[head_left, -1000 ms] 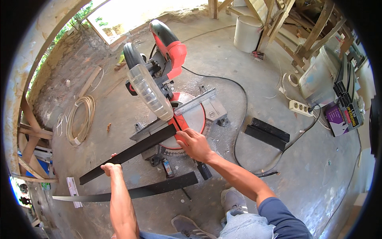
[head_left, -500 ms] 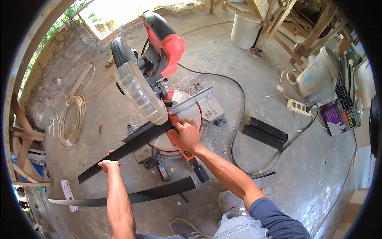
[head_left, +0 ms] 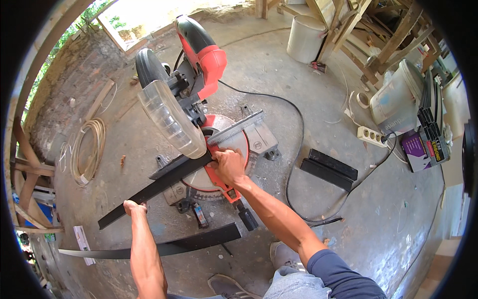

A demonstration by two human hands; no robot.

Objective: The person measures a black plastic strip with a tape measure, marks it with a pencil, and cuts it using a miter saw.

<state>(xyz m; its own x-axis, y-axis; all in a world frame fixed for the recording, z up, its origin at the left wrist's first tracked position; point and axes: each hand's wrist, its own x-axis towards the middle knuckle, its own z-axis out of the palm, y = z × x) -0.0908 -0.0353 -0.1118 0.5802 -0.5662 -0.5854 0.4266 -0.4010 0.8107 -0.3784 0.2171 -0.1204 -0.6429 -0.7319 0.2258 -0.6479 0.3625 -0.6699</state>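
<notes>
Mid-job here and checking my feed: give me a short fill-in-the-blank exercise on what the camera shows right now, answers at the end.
1. The left hand grips a long strip whose colour is ____.
2. On the arm of the right hand, the sleeve is dark ____.
3. The casing of the saw is black and ____.
4. In the picture, the pale coil lies to the ____ of the saw.

Missing words: black; blue; red; left.

Large capital letters are running across the purple box [head_left: 423, 149] on the right, and lowercase lettering is showing low on the white bucket [head_left: 396, 102] beside it. On the saw [head_left: 197, 113], ruler marks are lining the metal guide [head_left: 236, 129], and a round emblem [head_left: 257, 145] is sitting on the base.
</notes>
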